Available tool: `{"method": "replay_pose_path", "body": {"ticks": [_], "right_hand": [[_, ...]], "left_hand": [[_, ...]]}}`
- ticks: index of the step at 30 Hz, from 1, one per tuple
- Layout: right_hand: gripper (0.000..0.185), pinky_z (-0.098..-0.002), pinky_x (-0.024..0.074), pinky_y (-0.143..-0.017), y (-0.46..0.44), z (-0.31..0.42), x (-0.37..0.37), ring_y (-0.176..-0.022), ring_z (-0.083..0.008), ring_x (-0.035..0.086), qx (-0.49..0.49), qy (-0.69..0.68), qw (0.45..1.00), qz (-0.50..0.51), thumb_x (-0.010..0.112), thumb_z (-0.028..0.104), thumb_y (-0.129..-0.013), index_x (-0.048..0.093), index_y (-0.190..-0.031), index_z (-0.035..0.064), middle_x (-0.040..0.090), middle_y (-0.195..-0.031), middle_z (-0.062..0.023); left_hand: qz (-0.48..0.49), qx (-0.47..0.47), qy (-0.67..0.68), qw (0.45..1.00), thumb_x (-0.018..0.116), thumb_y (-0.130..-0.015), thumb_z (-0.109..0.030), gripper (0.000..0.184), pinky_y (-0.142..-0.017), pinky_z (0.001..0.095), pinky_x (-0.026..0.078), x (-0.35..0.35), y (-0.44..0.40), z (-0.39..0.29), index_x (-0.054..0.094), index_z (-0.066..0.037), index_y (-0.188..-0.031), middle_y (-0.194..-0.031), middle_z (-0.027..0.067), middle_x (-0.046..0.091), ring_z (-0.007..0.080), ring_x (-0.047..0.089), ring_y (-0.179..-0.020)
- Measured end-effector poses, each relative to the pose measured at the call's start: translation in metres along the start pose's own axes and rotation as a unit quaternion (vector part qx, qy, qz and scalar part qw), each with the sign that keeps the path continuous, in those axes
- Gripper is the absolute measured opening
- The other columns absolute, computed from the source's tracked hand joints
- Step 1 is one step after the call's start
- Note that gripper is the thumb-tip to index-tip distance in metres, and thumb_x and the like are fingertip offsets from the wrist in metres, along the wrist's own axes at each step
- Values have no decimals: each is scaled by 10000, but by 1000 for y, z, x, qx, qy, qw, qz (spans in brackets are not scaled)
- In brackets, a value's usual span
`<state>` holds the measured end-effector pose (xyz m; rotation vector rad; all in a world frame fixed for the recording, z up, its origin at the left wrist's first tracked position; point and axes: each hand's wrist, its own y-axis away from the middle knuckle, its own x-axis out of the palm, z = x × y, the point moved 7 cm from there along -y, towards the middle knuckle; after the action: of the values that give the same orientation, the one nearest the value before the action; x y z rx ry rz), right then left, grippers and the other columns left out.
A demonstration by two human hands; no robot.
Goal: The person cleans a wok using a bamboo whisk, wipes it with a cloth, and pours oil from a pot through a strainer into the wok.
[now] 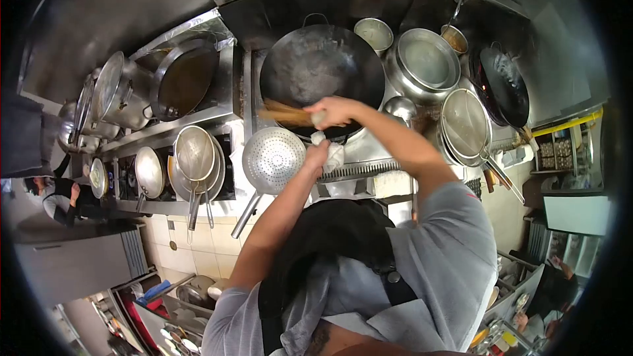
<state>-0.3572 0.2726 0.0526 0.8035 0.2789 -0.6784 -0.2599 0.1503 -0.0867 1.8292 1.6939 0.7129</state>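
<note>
We note our right hand (pixel 334 112) clamped on a bamboo brush (pixel 282 113) at the wok's (pixel 323 59) near-left edge, our left hand (pixel 317 156) closed around a cloth (pixel 335 157) by the near rim; cloth slippage could scald fingers.

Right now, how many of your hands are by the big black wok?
2. The right hand is over the near side of the wok, holding a brush; the left hand is at its near edge, with a white cloth. Neither is hidden.

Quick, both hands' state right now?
Left hand: closed, holding a white cloth at the wok's near edge.
Right hand: closed around a wooden brush.
</note>
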Motion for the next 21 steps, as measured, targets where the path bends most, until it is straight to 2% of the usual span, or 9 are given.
{"method": "replay_pose_path", "body": {"ticks": [1, 3, 4, 5, 8, 11, 14, 18, 21], "right_hand": [[722, -313, 563, -584, 15, -30, -12, -840, -202, 676, -40, 48, 998, 22, 811, 331, -747, 571, -1427, 298, 715, -974, -88], [691, -372, 596, -689, 90, -39, -65, -913, -264, 694, 68, 145, 986, 47, 784, 402, -764, 590, -1411, 257, 684, -1177, -164], [577, -416, 584, -837, 87, -79, -106, -1024, -302, 700, 80, 335, 938, -24, 722, 345, -807, 636, -1361, 210, 670, -1255, -158], [498, -448, 566, -883, 99, -108, -156, -1085, -322, 691, 246, 355, 888, -159, 646, 284, -850, 647, -1339, 189, 634, -1333, -142], [540, -470, 583, -806, 136, -80, -214, -948, -366, 717, 215, 258, 736, -588, 563, 264, -921, 499, -1454, 195, 699, -1075, -211], [591, -483, 585, -738, 128, -42, -205, -853, -367, 722, 151, 191, 725, -645, 585, 294, -897, 474, -1469, 194, 706, -966, -198], [239, -456, 585, -779, 10, -80, -145, -904, -347, 721, 198, 191, 784, -557, 574, 273, -903, 690, -973, 77, 717, -982, -178], [422, -447, 557, -908, -32, -9, 2, -1040, -355, 691, 29, 166, 963, -211, 661, 225, -737, 734, -1132, 95, 716, -1117, -180], [668, -422, 614, -700, 42, 21, 9, -931, -292, 708, -42, 78, 995, -47, 760, 349, -734, 619, -1373, 208, 718, -1102, -163]], "left_hand": [[-1, -2, 2, 1000, 628, -926, -318, 593, -761, 438, 542, 0, 1, -2, 549, 202, -1200, -1092, 236, 669, 290, 670, -917], [2, -26, 29, 999, 627, -932, -300, 553, -729, 442, 548, 0, 8, -5, 567, 196, -1169, -1069, 228, 679, 286, 680, -884], [3, -23, 26, 999, 627, -932, -300, 553, -729, 442, 548, 1, 9, -7, 567, 196, -1169, -1069, 228, 679, 286, 680, -884], [15, -10, 57, 998, 629, -936, -287, 535, -713, 437, 551, 3, 10, -9, 570, 197, -1157, -1052, 224, 684, 281, 684, -866], [22, -14, 72, 997, 632, -943, -249, 499, -684, 407, 560, 5, 5, -6, 567, 203, -1144, -1012, 213, 693, 263, 693, -828], [-11, 7, 93, 996, 635, -941, -244, 490, -670, 398, 564, 2, 7, -4, 570, 202, -1133, -1006, 210, 689, 261, 695, -808], [-8, -23, 108, 994, 607, -947, -207, 437, -729, 443, 598, 7, 23, -12, 546, 160, -1176, -1030, 197, 679, 305, 709, -849], [-14, 23, 121, 992, 615, -945, -210, 456, -688, 408, 573, 2, -2, -1, 558, 193, -1153, -1011, 202, 678, 269, 693, -818], [-13, 20, 141, 990, 610, -943, -198, 438, -679, 412, 572, 5, 13, -2, 559, 187, -1147, -1041, 206, 667, 268, 689, -805]]}}
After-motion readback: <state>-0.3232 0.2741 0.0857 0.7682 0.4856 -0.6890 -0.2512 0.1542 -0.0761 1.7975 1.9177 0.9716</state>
